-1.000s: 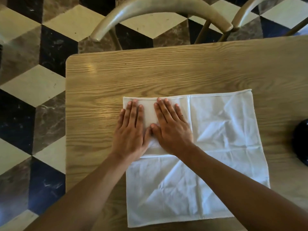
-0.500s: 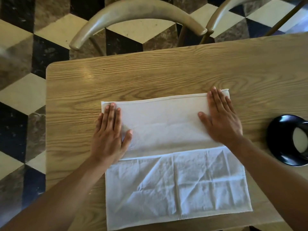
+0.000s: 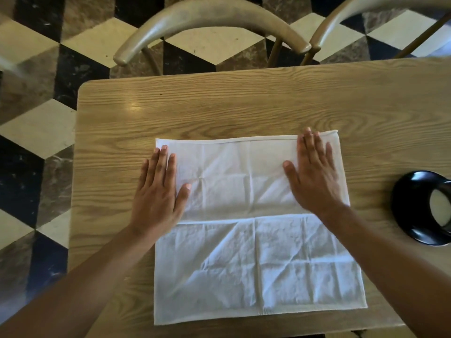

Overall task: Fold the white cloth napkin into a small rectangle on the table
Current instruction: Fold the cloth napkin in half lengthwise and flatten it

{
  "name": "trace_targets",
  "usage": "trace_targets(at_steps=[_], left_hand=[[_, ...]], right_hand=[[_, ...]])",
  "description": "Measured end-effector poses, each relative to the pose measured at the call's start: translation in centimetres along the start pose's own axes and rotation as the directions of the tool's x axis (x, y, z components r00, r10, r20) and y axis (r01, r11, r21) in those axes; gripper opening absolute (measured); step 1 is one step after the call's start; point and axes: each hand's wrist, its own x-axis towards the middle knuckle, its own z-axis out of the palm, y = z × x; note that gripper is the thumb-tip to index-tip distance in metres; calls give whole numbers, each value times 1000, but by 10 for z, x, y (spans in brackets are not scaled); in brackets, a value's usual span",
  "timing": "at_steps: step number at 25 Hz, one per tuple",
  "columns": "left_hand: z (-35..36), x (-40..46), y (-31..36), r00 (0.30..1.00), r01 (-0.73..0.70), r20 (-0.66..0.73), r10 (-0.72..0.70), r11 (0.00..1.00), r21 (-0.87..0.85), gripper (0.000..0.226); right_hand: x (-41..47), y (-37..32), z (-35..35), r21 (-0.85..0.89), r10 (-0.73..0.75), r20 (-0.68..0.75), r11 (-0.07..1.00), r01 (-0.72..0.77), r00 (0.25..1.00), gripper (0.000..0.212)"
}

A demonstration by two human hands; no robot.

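Napkin (image 3: 256, 259), white and creased, lies spread on the wooden surface (image 3: 219, 106) with its far part already turned back over itself, so that a doubled band sits beyond a single layer that reaches toward the person. Both hands rest on that doubled band, one at each end of it. At the band's left end the left hand (image 3: 158, 191) lies flat with straight fingers, its thumb and inner fingers on the cloth while its outer fingers lie past the cloth's edge on bare wood; it grasps nothing and only presses. Likewise flat and released, the right hand (image 3: 314, 176) covers the band's right end, fingertips reaching the hemmed far edge. Palms set wide apart like this most likely serve to pin the fold and flatten it along its whole length, keeping the layers from sliding while the crease sets. Between the two hands the band looks fairly smooth; nearer than the wrists the single layer shows old fold lines and wrinkles. Judging by this layout, one fold is made and several remain before a small rectangle results. Well to the right of the right hand stands a black bowl (image 3: 415, 211), clear of the cloth. Beyond the fingertips, past the surface's far edge, two chair backs (image 3: 210, 18) stand over a chequered floor (image 3: 36, 130).
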Motion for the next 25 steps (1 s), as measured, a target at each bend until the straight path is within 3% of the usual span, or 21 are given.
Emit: trace_targets(at_steps=[3,6,10,16,25], left_hand=[[-2,-27,13,996,-78,34,79,996,-38,70],[8,-39,19,998,-3,60,1,1000,21,72],[15,-40,19,998,17,66,-23,996,91,69],[10,-40,19,991,37,123,-50,994,106,84],[11,-40,18,989,25,141,-40,994,110,92]], right_hand=[[-20,-84,14,114,-120,-15,986,121,993,67],[-44,-162,39,146,-235,24,962,229,972,62],[-54,-190,58,89,-198,54,977,193,979,59],[-59,-119,41,-12,-204,72,979,205,976,76],[-61,41,2,-119,30,44,993,-24,999,81]])
